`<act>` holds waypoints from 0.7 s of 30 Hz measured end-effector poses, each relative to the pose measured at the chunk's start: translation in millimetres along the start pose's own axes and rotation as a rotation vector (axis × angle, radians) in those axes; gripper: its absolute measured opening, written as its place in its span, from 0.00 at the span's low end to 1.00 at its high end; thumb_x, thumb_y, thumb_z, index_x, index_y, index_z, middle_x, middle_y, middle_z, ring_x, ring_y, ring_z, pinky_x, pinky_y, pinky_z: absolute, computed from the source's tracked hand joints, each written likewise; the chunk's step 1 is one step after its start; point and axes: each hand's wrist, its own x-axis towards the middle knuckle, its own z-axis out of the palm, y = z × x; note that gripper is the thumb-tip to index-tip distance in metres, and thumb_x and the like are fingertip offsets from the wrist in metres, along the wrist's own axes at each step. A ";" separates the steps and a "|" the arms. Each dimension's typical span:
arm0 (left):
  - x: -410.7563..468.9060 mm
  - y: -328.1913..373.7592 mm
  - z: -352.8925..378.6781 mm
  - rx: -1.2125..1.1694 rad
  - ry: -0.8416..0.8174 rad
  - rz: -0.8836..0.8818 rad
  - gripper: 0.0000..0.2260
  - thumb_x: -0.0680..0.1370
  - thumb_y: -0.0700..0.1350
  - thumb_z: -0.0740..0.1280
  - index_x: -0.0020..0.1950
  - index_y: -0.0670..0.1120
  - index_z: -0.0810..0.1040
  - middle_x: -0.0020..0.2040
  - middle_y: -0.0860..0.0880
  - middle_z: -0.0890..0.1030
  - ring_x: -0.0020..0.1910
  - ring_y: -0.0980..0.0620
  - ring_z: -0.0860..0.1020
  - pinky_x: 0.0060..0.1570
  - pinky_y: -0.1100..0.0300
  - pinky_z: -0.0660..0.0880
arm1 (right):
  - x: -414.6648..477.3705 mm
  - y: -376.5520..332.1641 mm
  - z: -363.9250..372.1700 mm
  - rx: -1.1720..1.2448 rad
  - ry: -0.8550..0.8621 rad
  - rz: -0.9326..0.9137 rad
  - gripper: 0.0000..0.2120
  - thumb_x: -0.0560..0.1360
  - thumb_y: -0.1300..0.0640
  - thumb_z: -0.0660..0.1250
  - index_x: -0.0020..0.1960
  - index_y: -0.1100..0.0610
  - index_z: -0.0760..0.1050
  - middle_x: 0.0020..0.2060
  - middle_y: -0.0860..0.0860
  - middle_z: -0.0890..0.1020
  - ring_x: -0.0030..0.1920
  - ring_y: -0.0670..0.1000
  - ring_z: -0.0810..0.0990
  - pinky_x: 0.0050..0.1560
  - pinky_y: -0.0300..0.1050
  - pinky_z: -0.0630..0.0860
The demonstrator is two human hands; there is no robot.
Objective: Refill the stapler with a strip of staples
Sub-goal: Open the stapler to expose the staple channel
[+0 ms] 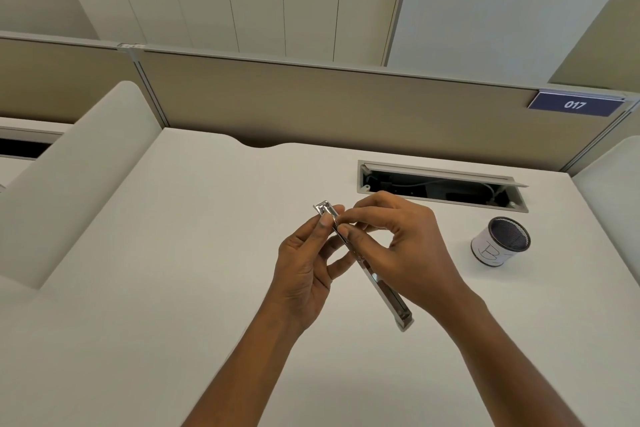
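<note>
Both hands are raised above the bench (180, 253), holding a long, slim chrome stapler (372, 279) between them. The left hand (304, 270) pinches its far end between thumb and fingers; the right hand (398, 246) closes fingertips on the rail just beside that pinch, while the near end juts out free below the right wrist. Whether a staple strip is already under the fingers cannot be told. This looks like the loading step; next, the strip must sit square in the channel before closing.
</note>
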 end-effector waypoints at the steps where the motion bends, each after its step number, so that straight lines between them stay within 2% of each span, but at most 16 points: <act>1: 0.2 0.0 -0.1 0.004 0.008 -0.004 0.10 0.79 0.49 0.70 0.57 0.50 0.88 0.57 0.48 0.87 0.60 0.48 0.85 0.48 0.54 0.83 | -0.4 0.5 0.5 0.005 0.001 0.000 0.08 0.76 0.59 0.74 0.55 0.54 0.87 0.45 0.47 0.84 0.46 0.46 0.83 0.48 0.42 0.81; 6: 1.4 -0.6 -2.3 0.020 0.022 -0.009 0.11 0.80 0.49 0.69 0.57 0.49 0.88 0.55 0.48 0.87 0.56 0.50 0.85 0.47 0.54 0.83 | -3.6 1.8 2.0 0.010 -0.020 -0.007 0.08 0.76 0.62 0.74 0.55 0.54 0.86 0.45 0.48 0.85 0.47 0.46 0.83 0.50 0.44 0.82; 10: 0.0 -2.5 -3.3 0.037 -0.029 -0.003 0.12 0.78 0.51 0.72 0.58 0.47 0.87 0.56 0.46 0.87 0.56 0.51 0.85 0.47 0.54 0.83 | -2.2 1.4 0.1 -0.034 -0.086 -0.015 0.10 0.77 0.64 0.72 0.55 0.53 0.85 0.45 0.47 0.84 0.47 0.45 0.82 0.49 0.39 0.80; 15: 0.7 -3.8 -3.9 0.055 -0.095 0.006 0.14 0.77 0.54 0.74 0.57 0.48 0.88 0.53 0.49 0.88 0.55 0.52 0.86 0.47 0.55 0.83 | 3.5 1.0 -2.6 -0.139 -0.227 -0.006 0.05 0.80 0.62 0.67 0.53 0.56 0.81 0.45 0.48 0.80 0.46 0.47 0.78 0.48 0.42 0.77; 19: 2.6 -5.5 -5.0 0.045 -0.101 -0.004 0.13 0.76 0.54 0.75 0.55 0.48 0.88 0.49 0.49 0.88 0.52 0.53 0.85 0.45 0.54 0.83 | 6.7 1.5 -4.8 -0.176 -0.308 0.022 0.04 0.82 0.59 0.63 0.52 0.55 0.77 0.46 0.47 0.78 0.46 0.45 0.75 0.47 0.36 0.72; 21: 4.0 -6.4 -6.3 0.034 -0.074 -0.015 0.14 0.75 0.53 0.77 0.55 0.47 0.88 0.49 0.49 0.88 0.51 0.53 0.85 0.44 0.55 0.83 | 6.9 1.5 -6.1 -0.169 -0.337 0.043 0.04 0.83 0.58 0.62 0.52 0.55 0.76 0.46 0.48 0.78 0.47 0.45 0.75 0.47 0.37 0.71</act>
